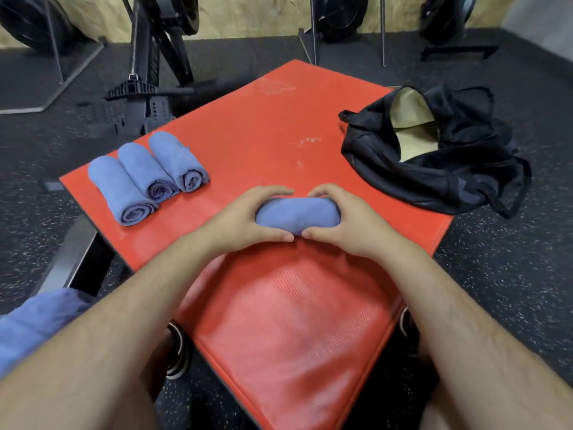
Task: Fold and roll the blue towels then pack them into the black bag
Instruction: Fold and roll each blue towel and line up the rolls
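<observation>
A rolled blue towel (297, 216) lies crosswise on the red mat (263, 128) in front of me. My left hand (245, 218) grips its left end and my right hand (344, 225) grips its right end, fingers curled over the top and thumbs below. Three more rolled blue towels (145, 175) lie side by side at the mat's left corner. The black bag (434, 169) sits at the mat's right edge, its mouth open and a pale lining showing. More blue towel cloth (34, 324) lies at the lower left, off the mat.
The red mat sits on a raised platform over dark speckled rubber floor (511, 274). Black gym machine frames (145, 97) and weight plates stand behind the mat by the wall. My shoes (178, 355) show under the platform's near edge.
</observation>
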`<action>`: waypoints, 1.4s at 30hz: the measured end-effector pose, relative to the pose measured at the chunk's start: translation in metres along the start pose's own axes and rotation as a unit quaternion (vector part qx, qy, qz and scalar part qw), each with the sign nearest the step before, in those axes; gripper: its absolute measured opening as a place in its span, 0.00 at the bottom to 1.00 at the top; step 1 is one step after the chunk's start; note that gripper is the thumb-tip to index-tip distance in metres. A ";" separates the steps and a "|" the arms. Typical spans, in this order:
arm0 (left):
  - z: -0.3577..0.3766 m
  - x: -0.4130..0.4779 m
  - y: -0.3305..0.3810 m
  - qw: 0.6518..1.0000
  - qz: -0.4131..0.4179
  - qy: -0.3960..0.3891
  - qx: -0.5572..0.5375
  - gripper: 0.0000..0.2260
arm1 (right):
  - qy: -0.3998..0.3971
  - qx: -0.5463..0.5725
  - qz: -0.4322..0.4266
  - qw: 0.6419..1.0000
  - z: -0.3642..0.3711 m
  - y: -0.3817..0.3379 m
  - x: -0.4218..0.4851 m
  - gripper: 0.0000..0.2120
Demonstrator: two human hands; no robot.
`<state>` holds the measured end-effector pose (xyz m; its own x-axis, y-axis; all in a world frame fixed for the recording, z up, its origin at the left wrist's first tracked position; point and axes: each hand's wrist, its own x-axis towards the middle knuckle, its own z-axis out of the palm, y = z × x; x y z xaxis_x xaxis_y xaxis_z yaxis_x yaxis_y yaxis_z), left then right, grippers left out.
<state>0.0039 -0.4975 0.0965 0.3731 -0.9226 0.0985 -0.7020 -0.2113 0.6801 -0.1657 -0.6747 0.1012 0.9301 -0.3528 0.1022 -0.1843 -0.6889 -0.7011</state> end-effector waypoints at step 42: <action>-0.067 -0.033 0.007 0.945 -0.111 0.243 -0.190 0.22 | 0.258 0.083 -0.037 0.962 0.039 -0.098 0.045 0.17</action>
<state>0.0268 -0.4468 0.1468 0.7845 -0.5930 0.1813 -0.3397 -0.1664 0.9257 -0.0938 -0.5985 0.1471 0.6501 -0.6033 0.4620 -0.0315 -0.6289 -0.7769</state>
